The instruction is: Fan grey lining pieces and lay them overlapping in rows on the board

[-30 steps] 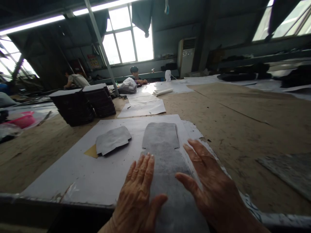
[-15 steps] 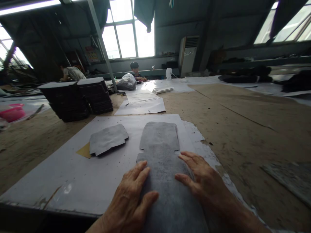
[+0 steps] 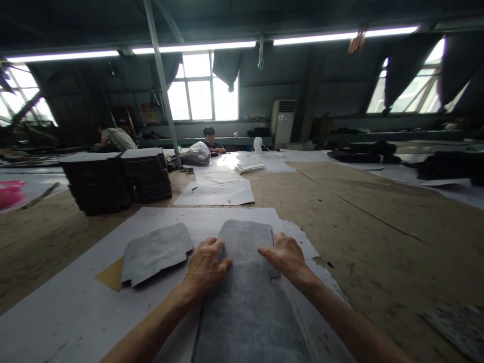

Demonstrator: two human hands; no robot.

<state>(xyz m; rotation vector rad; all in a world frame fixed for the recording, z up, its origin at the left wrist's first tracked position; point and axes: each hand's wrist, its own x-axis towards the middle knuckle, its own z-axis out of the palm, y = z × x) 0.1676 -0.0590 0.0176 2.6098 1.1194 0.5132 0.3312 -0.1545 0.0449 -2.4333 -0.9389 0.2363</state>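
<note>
A long grey fabric panel (image 3: 249, 307), notched near its far end, lies flat in front of me on white sheeting. My left hand (image 3: 208, 262) rests at the panel's left edge near the far end, thumb spread onto the fabric and fingers slightly bent. At the right edge, my right hand (image 3: 284, 254) lies with its thumb over the top and fingers along the side. Both hands look open, though some fingertips are hidden. Left of my left hand lies a smaller notched grey piece (image 3: 157, 252), with a yellowish piece (image 3: 111, 274) showing from under it.
White sheeting (image 3: 83, 307) covers the near part of the brown table (image 3: 378, 242). Two dark stacks (image 3: 100, 184) stand at the left, beside a pole. Further off are a plastic bag (image 3: 196, 155), white sheets (image 3: 215, 191), a pink basin (image 3: 10, 194) and two people.
Both hands have moved forward along the panel's edges to its far end. The view has tilted up, showing more of the ceiling lights.
</note>
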